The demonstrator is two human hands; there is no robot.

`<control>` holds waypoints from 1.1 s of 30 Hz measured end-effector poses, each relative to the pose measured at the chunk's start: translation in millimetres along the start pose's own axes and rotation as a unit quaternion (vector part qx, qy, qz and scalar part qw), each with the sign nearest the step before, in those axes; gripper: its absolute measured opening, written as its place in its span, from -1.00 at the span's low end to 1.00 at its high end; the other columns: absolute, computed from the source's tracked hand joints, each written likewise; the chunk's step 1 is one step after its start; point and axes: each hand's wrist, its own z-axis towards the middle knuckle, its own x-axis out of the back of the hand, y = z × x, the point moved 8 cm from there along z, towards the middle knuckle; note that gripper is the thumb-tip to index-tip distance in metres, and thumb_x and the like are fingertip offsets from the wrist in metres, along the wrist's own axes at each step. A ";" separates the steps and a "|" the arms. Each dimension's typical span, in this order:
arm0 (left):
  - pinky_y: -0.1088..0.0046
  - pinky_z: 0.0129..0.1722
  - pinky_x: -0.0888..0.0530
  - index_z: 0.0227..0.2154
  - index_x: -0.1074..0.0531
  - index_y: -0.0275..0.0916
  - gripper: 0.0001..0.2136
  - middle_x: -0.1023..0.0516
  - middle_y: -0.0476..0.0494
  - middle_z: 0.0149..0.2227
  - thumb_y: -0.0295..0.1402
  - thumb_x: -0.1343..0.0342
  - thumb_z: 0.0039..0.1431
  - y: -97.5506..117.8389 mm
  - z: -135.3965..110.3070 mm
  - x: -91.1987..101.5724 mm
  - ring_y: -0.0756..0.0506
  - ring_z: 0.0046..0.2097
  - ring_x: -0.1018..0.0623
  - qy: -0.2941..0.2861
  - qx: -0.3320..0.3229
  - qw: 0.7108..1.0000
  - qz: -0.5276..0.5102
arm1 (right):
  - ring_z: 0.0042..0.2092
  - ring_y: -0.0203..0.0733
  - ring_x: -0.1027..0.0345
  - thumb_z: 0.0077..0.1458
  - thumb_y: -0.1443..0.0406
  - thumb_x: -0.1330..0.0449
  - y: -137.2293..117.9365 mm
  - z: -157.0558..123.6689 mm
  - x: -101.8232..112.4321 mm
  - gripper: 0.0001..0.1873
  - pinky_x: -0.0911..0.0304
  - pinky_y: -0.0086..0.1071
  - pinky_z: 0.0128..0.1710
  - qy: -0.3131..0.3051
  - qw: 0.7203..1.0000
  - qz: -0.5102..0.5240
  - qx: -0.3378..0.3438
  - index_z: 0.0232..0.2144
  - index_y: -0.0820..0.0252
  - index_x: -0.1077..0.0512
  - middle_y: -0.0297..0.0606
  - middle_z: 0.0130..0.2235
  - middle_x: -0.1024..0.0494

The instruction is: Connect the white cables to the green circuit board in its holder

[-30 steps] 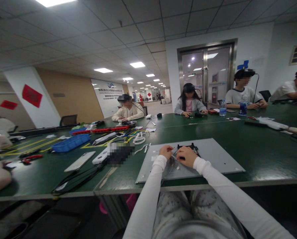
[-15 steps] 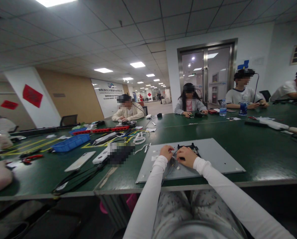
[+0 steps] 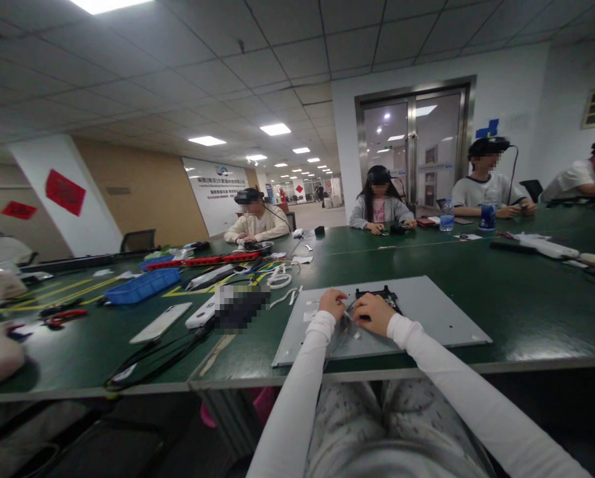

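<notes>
A flat grey panel lies on the green table in front of me. Near its far edge sits a black plastic frame, partly covered by my right hand. That hand has its fingers curled down at the frame's left side, beside thin cables. My left hand is bent over the cables from the left, fingertips close to the right hand's. What the fingers of either hand pinch is too small to make out. A small white connector rests on the panel below the hands.
To the left lie a white phone, a white device, black cables and a blue tray. Red-handled pliers are farther left. Across the table several people sit working; a water bottle and a blue can stand there.
My left hand has shifted very slightly. The right hand, the panel and the black frame look the same as before.
</notes>
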 end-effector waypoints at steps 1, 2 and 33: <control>0.56 -0.21 -0.31 -0.43 -0.47 -0.25 -0.73 -0.45 -0.03 -0.37 -0.64 0.04 -0.19 1.1 0.0 0.9 0.03 -0.31 -0.39 0.007 -0.010 1.000 -0.001 | -0.14 -0.18 -0.13 -0.09 0.30 -0.15 0.1 -0.1 -0.2 -0.91 0.01 -0.30 -0.22 0.000 1.000 0.001 0.000 -0.44 0.05 -0.45 -0.34 -0.25 -0.42; 0.56 -0.22 -0.32 -0.44 -0.47 -0.26 -0.73 -0.45 -0.03 -0.39 -0.64 0.04 -0.20 2.5 0.0 1.9 0.03 -0.32 -0.39 0.017 -0.024 1.000 -0.005 | -0.14 -0.18 -0.13 -0.09 0.30 -0.15 0.1 -0.1 -0.3 -0.91 0.01 -0.30 -0.22 0.000 1.000 0.001 -0.001 -0.45 0.05 -0.45 -0.34 -0.25 -0.42; 0.53 -0.23 -0.33 -0.45 -0.47 -0.28 -0.73 -0.44 -0.07 -0.41 -0.65 0.04 -0.19 10.4 -2.1 8.6 0.02 -0.32 -0.39 0.024 -0.041 0.999 -0.003 | -0.15 -0.16 -0.13 -0.17 0.40 -0.10 -2.1 -0.6 -0.4 -0.86 -0.01 -0.29 -0.24 0.009 0.999 0.035 0.010 -0.60 0.12 -0.44 -0.34 -0.28 -0.46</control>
